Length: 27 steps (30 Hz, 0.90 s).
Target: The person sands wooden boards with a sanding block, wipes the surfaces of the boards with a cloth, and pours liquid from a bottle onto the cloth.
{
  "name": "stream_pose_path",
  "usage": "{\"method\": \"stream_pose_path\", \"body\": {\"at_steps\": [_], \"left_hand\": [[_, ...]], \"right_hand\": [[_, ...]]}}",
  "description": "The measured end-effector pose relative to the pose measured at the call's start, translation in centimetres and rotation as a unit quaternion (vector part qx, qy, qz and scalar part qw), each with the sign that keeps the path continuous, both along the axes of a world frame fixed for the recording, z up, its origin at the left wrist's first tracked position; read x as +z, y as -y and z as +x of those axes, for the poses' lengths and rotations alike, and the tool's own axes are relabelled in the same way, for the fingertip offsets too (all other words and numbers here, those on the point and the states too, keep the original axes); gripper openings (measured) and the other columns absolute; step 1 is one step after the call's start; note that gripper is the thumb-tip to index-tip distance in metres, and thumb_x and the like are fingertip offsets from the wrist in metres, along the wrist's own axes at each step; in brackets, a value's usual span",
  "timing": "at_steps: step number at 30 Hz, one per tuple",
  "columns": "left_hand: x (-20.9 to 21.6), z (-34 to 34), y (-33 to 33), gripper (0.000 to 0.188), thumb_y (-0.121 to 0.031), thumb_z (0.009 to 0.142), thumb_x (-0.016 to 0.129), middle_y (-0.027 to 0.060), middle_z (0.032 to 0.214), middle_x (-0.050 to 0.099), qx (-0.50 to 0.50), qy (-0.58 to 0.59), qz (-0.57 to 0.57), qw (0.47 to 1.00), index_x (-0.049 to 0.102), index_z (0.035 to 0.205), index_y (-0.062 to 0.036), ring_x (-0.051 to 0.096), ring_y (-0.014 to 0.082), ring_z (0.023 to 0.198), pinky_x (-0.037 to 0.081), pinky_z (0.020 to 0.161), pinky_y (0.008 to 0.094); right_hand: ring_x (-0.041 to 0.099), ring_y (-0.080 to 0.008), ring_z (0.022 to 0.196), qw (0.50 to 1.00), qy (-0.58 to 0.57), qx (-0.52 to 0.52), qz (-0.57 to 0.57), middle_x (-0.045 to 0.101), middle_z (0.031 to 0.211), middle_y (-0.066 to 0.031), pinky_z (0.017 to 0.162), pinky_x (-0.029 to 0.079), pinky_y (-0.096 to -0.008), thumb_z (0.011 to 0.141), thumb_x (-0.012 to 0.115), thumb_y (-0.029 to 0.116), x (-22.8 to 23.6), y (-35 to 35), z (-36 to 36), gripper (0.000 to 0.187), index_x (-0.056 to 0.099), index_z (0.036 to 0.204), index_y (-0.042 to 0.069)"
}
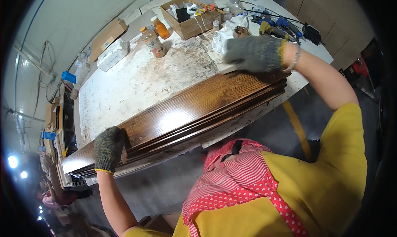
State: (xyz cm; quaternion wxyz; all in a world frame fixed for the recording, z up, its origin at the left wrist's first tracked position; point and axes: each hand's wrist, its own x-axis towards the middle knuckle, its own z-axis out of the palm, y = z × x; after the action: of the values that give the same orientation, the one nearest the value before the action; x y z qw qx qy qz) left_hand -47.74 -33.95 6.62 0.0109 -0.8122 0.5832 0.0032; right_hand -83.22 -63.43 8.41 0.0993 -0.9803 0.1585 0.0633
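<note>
My left grip (108, 150) curls across the glossy boards (186, 108); whether it or my blurred right grip (258, 54) clamps, I can't tell. Likely stiff, heavy; best held near both ends.

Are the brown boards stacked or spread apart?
Stacked: the brown boards lie one on another, several edges showing in layers below the top face.
</note>
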Motion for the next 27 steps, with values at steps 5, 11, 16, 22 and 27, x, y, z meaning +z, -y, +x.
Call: {"method": "stream_pose_path", "body": {"at_steps": [5,11,16,22,27], "left_hand": [[0.4,-0.4,0.6,0.027,-0.028,0.090,0.057,0.0198,0.078,0.064,-0.009,0.028,0.003,1.000,0.065,0.078,-0.0050,0.062,0.0399,0.079,0.047,0.072,0.0488],[-0.4,0.2,0.7,0.026,-0.028,0.090,0.057,0.0191,0.081,0.065,-0.023,0.031,0.022,0.999,0.065,0.078,-0.0059,0.062,0.0390,0.081,0.047,0.073,0.0481],[-0.9,1.6,-0.5,0.019,-0.025,0.089,0.059,0.0171,0.081,0.063,-0.080,0.016,-0.003,0.997,0.064,0.083,-0.0080,0.061,0.0384,0.081,0.046,0.071,0.0478],[0.2,0.7,-0.1,0.019,-0.025,0.089,0.059,0.0169,0.079,0.062,-0.110,0.006,-0.012,0.994,0.063,0.084,-0.0072,0.060,0.0385,0.080,0.046,0.071,0.0473],[-0.6,1.2,-0.1,0.021,-0.025,0.089,0.058,0.0189,0.078,0.061,-0.074,0.034,0.008,0.997,0.063,0.080,-0.0061,0.061,0.0389,0.078,0.046,0.069,0.0480]], "right_hand": [[0.060,-0.0277,0.100,0.996,-0.033,-0.066,-0.043,0.058,0.102,-0.0120,0.090,0.049,-0.0384,0.089,0.063,0.018,0.2,4.2,-8.0,0.023,0.066,0.109,0.006],[0.058,-0.0269,0.104,0.987,0.155,0.045,0.017,0.057,0.106,-0.0131,0.094,0.048,-0.0373,0.094,0.058,0.026,-0.9,-0.4,0.6,0.031,0.063,0.116,0.005],[0.058,-0.0255,0.098,0.997,0.013,-0.015,0.069,0.057,0.101,-0.0109,0.090,0.049,-0.0361,0.094,0.058,0.024,0.6,-1.7,0.9,0.025,0.066,0.109,0.006],[0.058,-0.0281,0.099,0.970,-0.030,-0.212,-0.113,0.060,0.102,-0.0127,0.089,0.048,-0.0383,0.084,0.066,0.014,1.4,1.9,-12.8,0.020,0.069,0.103,0.008],[0.056,-0.0309,0.110,0.984,0.097,-0.145,-0.044,0.061,0.113,-0.0160,0.100,0.044,-0.0397,0.094,0.058,0.023,0.5,1.1,-8.4,0.030,0.066,0.116,0.004]]}}
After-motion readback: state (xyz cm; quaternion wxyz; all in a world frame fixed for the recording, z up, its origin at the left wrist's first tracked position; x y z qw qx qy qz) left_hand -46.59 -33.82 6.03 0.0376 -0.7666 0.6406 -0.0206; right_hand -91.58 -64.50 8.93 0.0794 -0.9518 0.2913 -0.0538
